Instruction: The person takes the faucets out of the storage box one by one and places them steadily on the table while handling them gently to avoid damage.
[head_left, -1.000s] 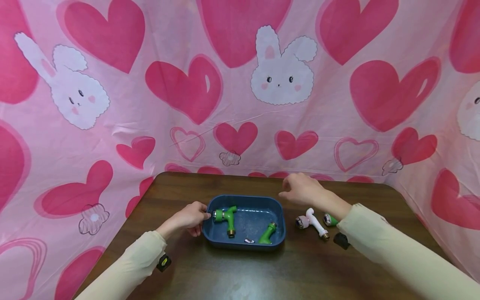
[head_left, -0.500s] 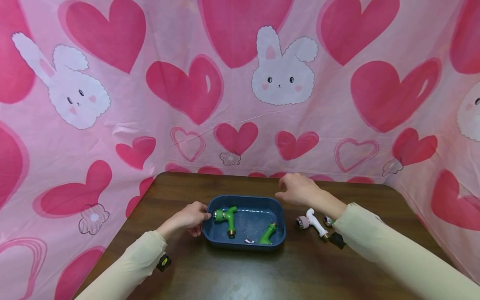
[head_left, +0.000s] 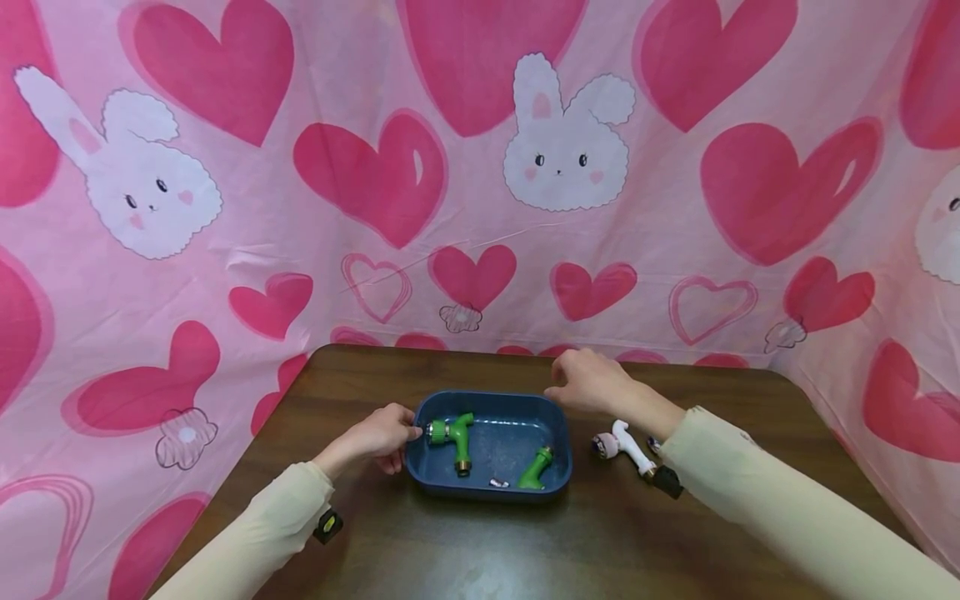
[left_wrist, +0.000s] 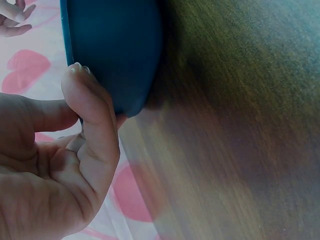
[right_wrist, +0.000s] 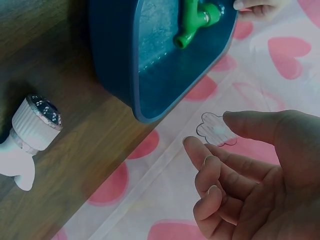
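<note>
At the left end of a blue plastic basin [head_left: 517, 406], my left hand [head_left: 382, 433] pinches the rim between thumb and fingers; the left wrist view shows this grip close on the basin wall [left_wrist: 117, 55]. Inside lie a green tap [head_left: 461, 437], a second green tap part [head_left: 536, 469] and a small shiny piece [head_left: 498, 482]. My right hand [head_left: 592, 380] hovers by the basin's back right corner. In the right wrist view, the right hand [right_wrist: 250, 170] holds nothing, thumb and index finger apart, other fingers loosely bent.
A white tap [head_left: 636, 454] with a pale pink handle [head_left: 609, 445] lies on the wooden table [head_left: 525, 550], right of the basin. Beside it, the right sleeve mostly covers another piece [head_left: 654, 445]. Pink heart-patterned cloth [head_left: 480, 217] hangs behind the table.
My right hand has drifted slightly left, toward the basin's back right corner. The sleeve now covers more of the piece beside the white tap. My left hand and the basin have not moved.
</note>
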